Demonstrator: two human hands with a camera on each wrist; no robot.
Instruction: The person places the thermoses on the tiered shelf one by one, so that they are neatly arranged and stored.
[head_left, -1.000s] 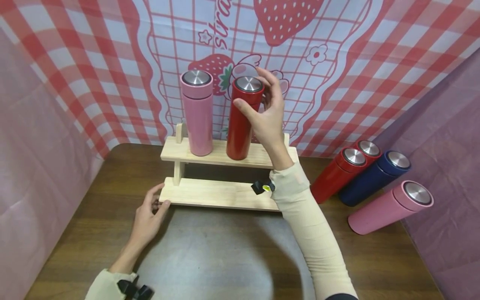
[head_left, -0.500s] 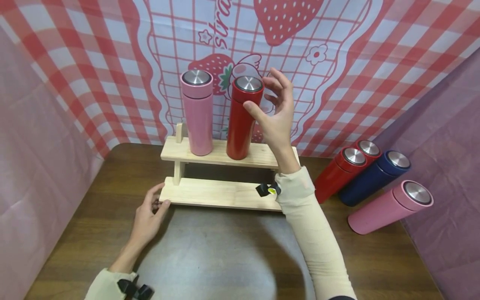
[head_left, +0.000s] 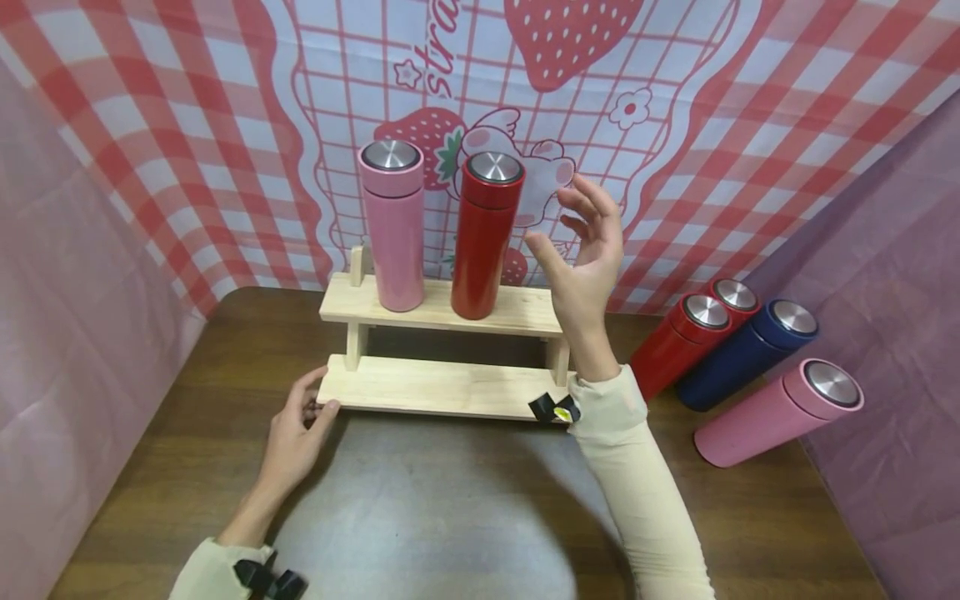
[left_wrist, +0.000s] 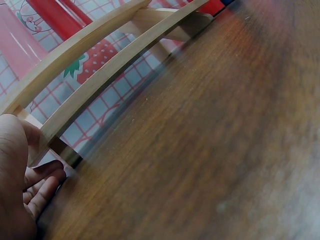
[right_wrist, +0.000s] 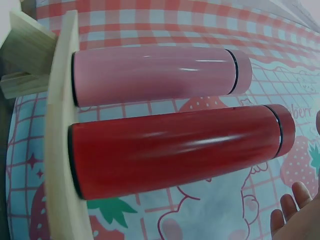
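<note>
A two-tier wooden shelf (head_left: 442,387) stands on the table. On its upper tier a pink thermos flask (head_left: 394,233) and a red thermos flask (head_left: 486,242) stand upright, apart from each other, with steel-topped lids. My right hand (head_left: 588,258) is in the air to the right of the red flask, fingers loosely bent, holding nothing; a gap shows between them. In the right wrist view, fingertips (right_wrist: 289,212) show near the lower right edge. My left hand (head_left: 296,437) grips the left end of the lower tier, with the thumb at the front corner; other fingers curl below it in the left wrist view.
On the right of the table stand two red flasks (head_left: 678,346), a blue flask (head_left: 742,358) and another pink flask (head_left: 776,414). A checked strawberry cloth (head_left: 630,50) hangs behind the shelf. Plain pink cloths (head_left: 885,250) hang at both sides of the brown table (head_left: 187,408).
My right hand has let go of the red flask and moved away to the right and lower. The flask stays standing on the upper tier. My left hand has not moved.
</note>
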